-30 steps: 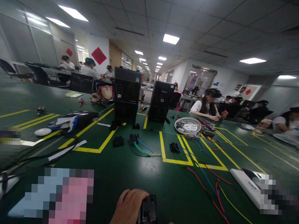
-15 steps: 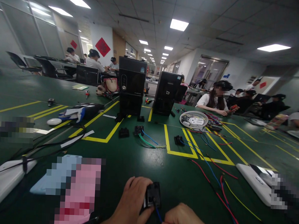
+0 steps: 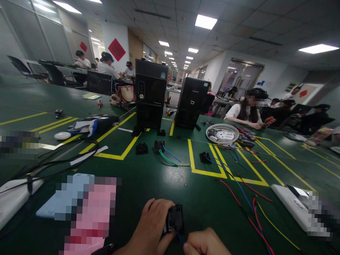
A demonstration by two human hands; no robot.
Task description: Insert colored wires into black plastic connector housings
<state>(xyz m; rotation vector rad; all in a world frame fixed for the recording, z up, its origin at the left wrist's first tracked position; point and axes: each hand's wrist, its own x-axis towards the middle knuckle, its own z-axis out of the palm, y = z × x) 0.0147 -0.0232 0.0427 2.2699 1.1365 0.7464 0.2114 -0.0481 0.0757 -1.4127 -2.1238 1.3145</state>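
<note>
A black plastic terminal block (image 3: pixel 175 218) is held at the near edge of the view, with the fingers and thumb of my left hand (image 3: pixel 151 226) closed around its left side. A short stretch of blue wire (image 3: pixel 181 239) meets the block's near end; how far its tip goes in is too small to tell. Pinching that wire close to the block is my right hand (image 3: pixel 208 245). Farther up the green table lie similar black blocks: one bare (image 3: pixel 142 149), one with blue and green wires (image 3: pixel 159 146), and one with blue wires (image 3: pixel 205 157).
Loose red wires (image 3: pixel 234 200) and a yellow wire (image 3: pixel 278 226) lie to the right. Beyond are a white basket (image 3: pixel 222 134) and two black computer towers (image 3: pixel 150 96). A blue pouch (image 3: pixel 68 196) and pink packet (image 3: pixel 94 214) lie left. A co-worker (image 3: pixel 249 108) sits across the table.
My right hand has moved slightly up toward the block, and less blue wire shows between them. My left hand keeps its hold. The whole view has shifted a little.
</note>
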